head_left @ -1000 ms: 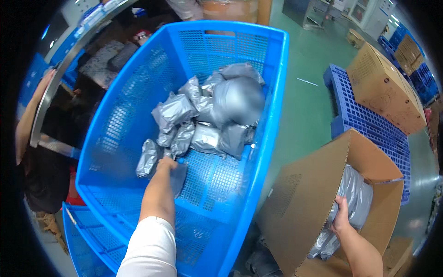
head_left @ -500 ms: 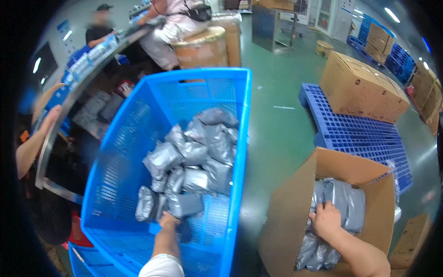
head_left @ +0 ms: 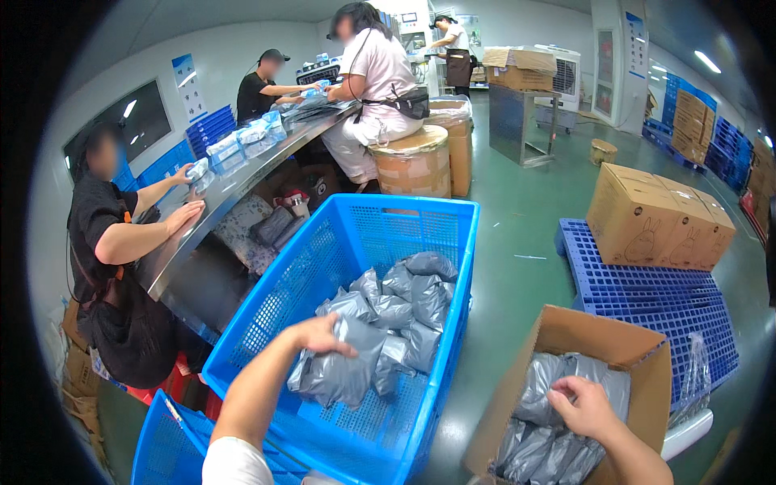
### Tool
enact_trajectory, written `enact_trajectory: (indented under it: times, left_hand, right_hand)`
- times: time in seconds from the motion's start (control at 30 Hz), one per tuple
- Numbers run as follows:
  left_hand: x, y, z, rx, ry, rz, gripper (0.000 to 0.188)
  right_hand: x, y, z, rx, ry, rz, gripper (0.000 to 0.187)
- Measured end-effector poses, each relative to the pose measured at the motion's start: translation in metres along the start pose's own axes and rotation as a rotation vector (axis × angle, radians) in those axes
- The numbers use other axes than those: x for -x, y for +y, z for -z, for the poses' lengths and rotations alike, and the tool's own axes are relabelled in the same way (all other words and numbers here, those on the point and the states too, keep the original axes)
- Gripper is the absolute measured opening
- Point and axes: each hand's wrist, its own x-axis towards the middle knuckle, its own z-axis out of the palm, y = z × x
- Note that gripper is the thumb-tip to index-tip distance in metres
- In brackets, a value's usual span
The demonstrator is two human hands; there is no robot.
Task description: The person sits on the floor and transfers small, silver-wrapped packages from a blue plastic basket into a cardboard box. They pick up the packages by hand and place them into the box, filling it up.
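Note:
My left hand [head_left: 322, 335] is over a large blue plastic crate [head_left: 402, 204], gripping a grey plastic mailer bag [head_left: 349, 376] by its upper edge, thumb across the front. Other grey mailers [head_left: 428, 303] lie heaped behind it, toward the crate's far right part. To the right, my right hand [head_left: 586, 408] hovers at an open cardboard box [head_left: 602, 339], fingers loosely curled and apart, nothing visible in them. Grey mailers [head_left: 540, 388] fill the box beneath that hand; whether the fingertips touch them I cannot tell.
A blue pallet [head_left: 647, 299] beyond the box carries closed cartons [head_left: 659, 218]. Along the left, people work at a metal table [head_left: 242, 174]. Taped cardboard drums [head_left: 411, 166] stand past the crate. Another blue crate [head_left: 166, 440] is at the lower left.
My left hand has risen from the crate's near part and now holds a mailer. My right hand has lifted off the mailers it pressed. The view has tilted up, showing more of the room.

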Motion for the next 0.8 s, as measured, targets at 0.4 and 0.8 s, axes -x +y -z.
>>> enact_trajectory:
  times: [0.4, 0.8]
  left_hand:
    - [0.14, 0.281, -0.04, 0.929, -0.021, -0.735, 0.087]
    - [0.067, 0.167, -0.082, 0.862, -0.178, -0.362, 0.063]
  right_hand:
    - [0.017, -0.076, 0.037, -0.884, 0.055, 0.163, 0.083]
    - [0.139, 0.107, 0.065, 0.596, -0.571, -0.868, 0.06]
